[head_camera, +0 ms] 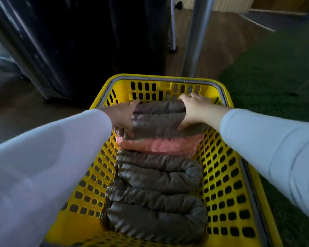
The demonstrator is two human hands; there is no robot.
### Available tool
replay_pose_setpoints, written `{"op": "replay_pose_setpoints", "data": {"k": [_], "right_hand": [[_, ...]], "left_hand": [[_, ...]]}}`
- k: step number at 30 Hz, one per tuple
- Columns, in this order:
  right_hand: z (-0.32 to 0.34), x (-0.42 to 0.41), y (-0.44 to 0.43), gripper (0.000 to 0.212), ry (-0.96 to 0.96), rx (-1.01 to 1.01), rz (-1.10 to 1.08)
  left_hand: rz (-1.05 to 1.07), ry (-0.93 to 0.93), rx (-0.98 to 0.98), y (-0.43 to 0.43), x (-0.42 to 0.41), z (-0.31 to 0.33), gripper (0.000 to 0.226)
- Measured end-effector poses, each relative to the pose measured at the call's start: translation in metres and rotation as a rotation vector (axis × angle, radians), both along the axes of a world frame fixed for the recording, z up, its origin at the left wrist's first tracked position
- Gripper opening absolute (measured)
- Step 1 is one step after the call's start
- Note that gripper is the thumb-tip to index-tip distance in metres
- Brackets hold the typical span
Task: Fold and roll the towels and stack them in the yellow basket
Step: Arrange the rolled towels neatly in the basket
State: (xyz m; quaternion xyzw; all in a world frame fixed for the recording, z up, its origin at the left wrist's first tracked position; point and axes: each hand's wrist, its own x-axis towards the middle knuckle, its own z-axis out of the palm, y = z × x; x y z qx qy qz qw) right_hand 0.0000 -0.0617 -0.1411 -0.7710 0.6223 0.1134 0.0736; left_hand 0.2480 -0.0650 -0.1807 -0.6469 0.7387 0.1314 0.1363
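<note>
Two hands reach into the yellow basket (221, 177) from the near side, both on one grey rolled towel (159, 120) that lies crosswise at the basket's far end. The left hand (120, 117) wraps the roll's left end: its thumb curls along the nearer side and its fingers pass behind the cloth, out of view. The right hand (193, 111) grips the right end, with its fingers curled over the top and its thumb pressed in underneath. This roll rests on a pink towel (159, 146), which is folded and lies across the basket just nearer than the hands. Nearer again, on the basket floor, lies a second grey roll (159, 172), touching the pink one, and a third grey roll (155, 220) fills the near end, pressed against the second. All of these lie side to side between the basket's perforated walls. Pale long sleeves cover both forearms, the left sleeve (43, 166) crossing over the basket's left wall and the right sleeve (275, 148) over its right wall. A grey handle (168, 79) lies folded along the far rim. To the right of the basket spreads a green mat (275, 77); beyond its far rim stands a metal pole (198, 36), and beyond its far left corner a large dark container (78, 41).
</note>
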Motion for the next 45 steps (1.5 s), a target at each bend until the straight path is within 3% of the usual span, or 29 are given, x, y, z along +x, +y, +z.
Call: {"op": "replay_pose_setpoints", "data": {"k": [3,6,9,12,17,20,23,27,29,32,38,42,45], "right_hand": [[-0.006,0.000,-0.017,0.124,0.093,0.081,0.016],[-0.016,0.007,-0.019,0.115,0.165,0.038,0.011],[-0.029,0.009,-0.009,0.105,0.218,-0.054,0.002],[-0.027,0.009,-0.002,0.097,0.194,-0.141,0.020],[0.005,0.005,0.017,0.103,0.125,-0.147,0.019],[0.024,0.008,0.043,0.102,0.111,-0.099,0.014],[0.028,0.012,0.077,0.100,0.128,0.005,0.033],[0.008,0.018,0.108,0.118,0.133,0.142,0.049],[-0.009,0.022,0.115,0.116,0.145,0.203,0.059],[-0.032,0.027,0.119,0.101,0.184,0.276,0.055],[-0.059,0.021,0.114,0.093,0.188,0.312,0.085],[-0.079,0.018,0.119,0.109,0.190,0.394,0.026],[-0.086,0.021,0.119,0.111,0.202,0.428,0.016]], "left_hand": [[0.038,-0.018,-0.010,-0.008,0.002,-0.016,0.135],[0.026,-0.097,-0.140,-0.009,-0.002,-0.028,0.110],[0.075,-0.036,-0.179,-0.003,-0.006,-0.028,0.086],[0.026,0.033,-0.278,0.008,-0.001,-0.020,0.076],[-0.025,0.098,-0.397,0.029,0.001,0.017,0.066],[-0.040,0.090,-0.321,0.051,0.005,0.040,0.065],[-0.016,0.174,-0.127,0.079,0.007,0.046,0.063],[0.031,0.243,0.079,0.108,0.008,0.019,0.069],[0.025,0.230,0.138,0.116,0.009,-0.002,0.071],[-0.038,0.062,0.140,0.115,0.009,-0.030,0.069],[-0.055,-0.125,0.072,0.119,-0.004,-0.055,0.097],[-0.090,-0.237,0.100,0.130,-0.004,-0.071,0.109],[-0.096,-0.223,0.031,0.131,-0.001,-0.071,0.103]]}}
